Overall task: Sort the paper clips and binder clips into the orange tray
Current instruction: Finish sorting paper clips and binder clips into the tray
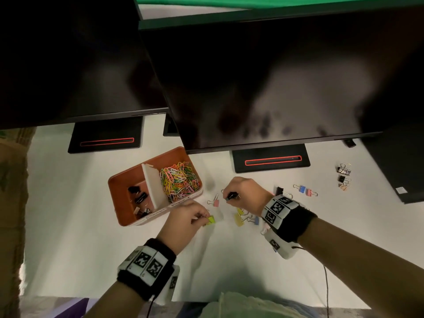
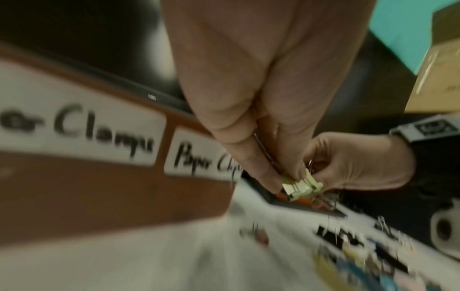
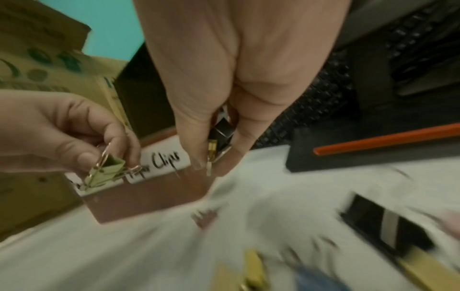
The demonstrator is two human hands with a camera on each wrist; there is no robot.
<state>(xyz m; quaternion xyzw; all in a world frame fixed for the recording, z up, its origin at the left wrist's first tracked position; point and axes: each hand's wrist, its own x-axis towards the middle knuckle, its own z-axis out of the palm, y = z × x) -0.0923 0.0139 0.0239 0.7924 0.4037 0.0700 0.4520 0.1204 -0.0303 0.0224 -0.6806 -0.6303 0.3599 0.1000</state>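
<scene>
The orange tray [image 1: 117,187] stands left of centre, split by a white divider [image 1: 152,184]. Its right half holds a heap of coloured paper clips [image 1: 179,180]; its left half holds black binder clips [image 1: 138,198]. My left hand [image 1: 183,222] pinches a yellow-green binder clip [image 1: 211,219] [image 2: 302,186] [image 3: 104,173] just off the tray's near corner. My right hand [image 1: 241,191] pinches a black binder clip [image 1: 231,195] [image 3: 221,135] above the table. Loose pink [image 1: 216,202], yellow [image 1: 239,218] and blue [image 1: 255,220] binder clips lie between and under the hands.
Two dark monitors on black stands [image 1: 270,160] overhang the back of the white table [image 1: 91,249]. More binder clips lie to the right [image 1: 305,190] and far right [image 1: 344,172]. Labels on the tray front [image 2: 82,137] read "Clamps" and "Paper Clips". Cardboard boxes [image 1: 11,180] stand at the left.
</scene>
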